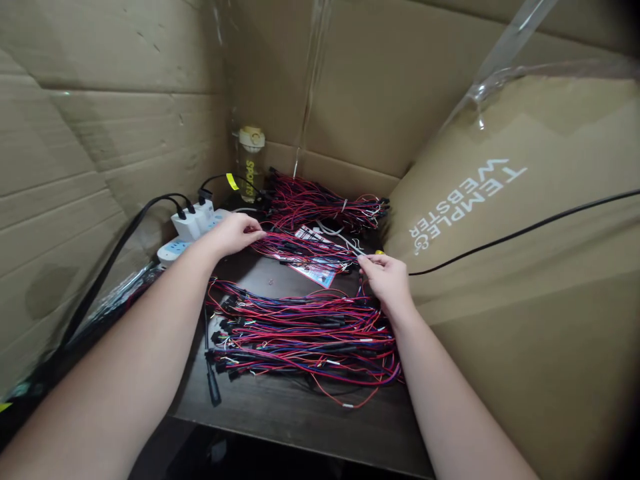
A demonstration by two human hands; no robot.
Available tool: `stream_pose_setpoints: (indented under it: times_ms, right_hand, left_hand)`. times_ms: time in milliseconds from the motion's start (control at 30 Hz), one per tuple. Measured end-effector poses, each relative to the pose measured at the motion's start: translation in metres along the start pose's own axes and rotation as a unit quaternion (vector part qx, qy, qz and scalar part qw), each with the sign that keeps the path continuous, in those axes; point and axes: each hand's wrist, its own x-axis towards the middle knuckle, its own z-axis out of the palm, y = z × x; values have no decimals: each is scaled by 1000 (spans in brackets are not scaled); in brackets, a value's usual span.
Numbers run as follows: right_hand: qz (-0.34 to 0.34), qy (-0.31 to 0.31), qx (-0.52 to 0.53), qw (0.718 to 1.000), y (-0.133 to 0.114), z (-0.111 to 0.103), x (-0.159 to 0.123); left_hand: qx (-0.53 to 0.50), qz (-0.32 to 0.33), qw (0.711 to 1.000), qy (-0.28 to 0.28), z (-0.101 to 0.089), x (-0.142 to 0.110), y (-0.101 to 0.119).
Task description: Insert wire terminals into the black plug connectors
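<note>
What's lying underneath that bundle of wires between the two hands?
Parts of a printed sheet or packet, blue at the near end, show past the wire bundle, over the dark tabletop. The wires hide its middle and anything else they cover.

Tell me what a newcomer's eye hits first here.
The large, mostly red wire pile across the near part of the table. Beyond it, the left hand and right hand sit at opposite ends of a smaller wire bundle. White lettering marks the cardboard on the right.
</note>
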Motion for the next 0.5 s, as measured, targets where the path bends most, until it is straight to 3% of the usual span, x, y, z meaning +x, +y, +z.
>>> stream_pose_setpoints:
  times_ms: [200, 500]
  right_hand:
    - [-20, 21, -117, 993, 13, 5, 4]
    - [-148, 17, -134, 980, -14, -2, -22]
  left_hand:
    - [56, 17, 998, 8, 12, 9, -9]
    - [70, 15, 997, 9, -2, 2, 4]
